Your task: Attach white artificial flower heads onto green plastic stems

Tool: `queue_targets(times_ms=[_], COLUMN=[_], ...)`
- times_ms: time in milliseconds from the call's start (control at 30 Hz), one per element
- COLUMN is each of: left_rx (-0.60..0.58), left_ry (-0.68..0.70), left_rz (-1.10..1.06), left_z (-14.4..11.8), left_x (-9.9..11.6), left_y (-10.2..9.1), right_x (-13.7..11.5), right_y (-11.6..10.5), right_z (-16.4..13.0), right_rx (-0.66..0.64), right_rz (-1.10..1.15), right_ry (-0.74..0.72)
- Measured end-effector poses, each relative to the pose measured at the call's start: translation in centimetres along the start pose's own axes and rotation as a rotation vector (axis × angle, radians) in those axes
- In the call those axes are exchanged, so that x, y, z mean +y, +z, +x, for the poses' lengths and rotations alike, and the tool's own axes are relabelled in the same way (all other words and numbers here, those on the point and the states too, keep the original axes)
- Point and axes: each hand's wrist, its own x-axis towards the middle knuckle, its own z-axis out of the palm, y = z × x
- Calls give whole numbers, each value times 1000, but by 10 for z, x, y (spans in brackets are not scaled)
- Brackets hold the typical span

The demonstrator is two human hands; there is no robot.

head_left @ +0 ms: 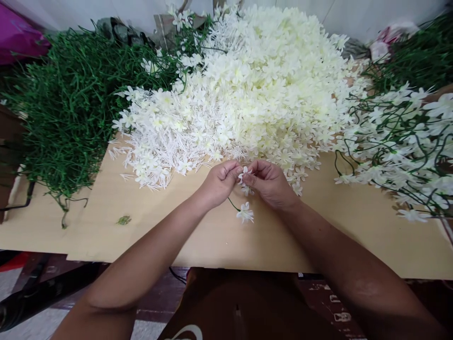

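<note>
My left hand [220, 183] and my right hand [272, 185] meet at the middle of the board, fingertips nearly touching. Both are closed in a pinch. Between them is a small white artificial flower [245, 174], gripped by my right thumb and fingers. A thin green plastic stem [233, 204] comes out below my left hand, whose fingers hide most of it. At its end hangs another white flower [245, 213], and one more shows just under my fingertips.
Behind my hands rises a large heap of loose white flowers [276, 89]. Green stems [67, 104] are piled at left. Stems with flowers attached [399, 151] lie at right. A green scrap [123, 220] rests on the tan board [155, 238].
</note>
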Motion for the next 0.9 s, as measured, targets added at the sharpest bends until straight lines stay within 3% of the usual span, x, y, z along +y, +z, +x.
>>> queue_targets(times_ms=[367,600,900], left_rx=[59,64,-27], left_ry=[2,-50,-48], left_rz=[-8,-96,-140], left_z=[4,2,1], left_x=[-4,-1,0], left_y=[2,1,-1], right_x=[-1,-7,-8], right_y=[7,1,-2], right_z=[2,0,2], right_rx=[76,-21,-24], right_rz=[-11,93,89], right_ry=[28,78,124])
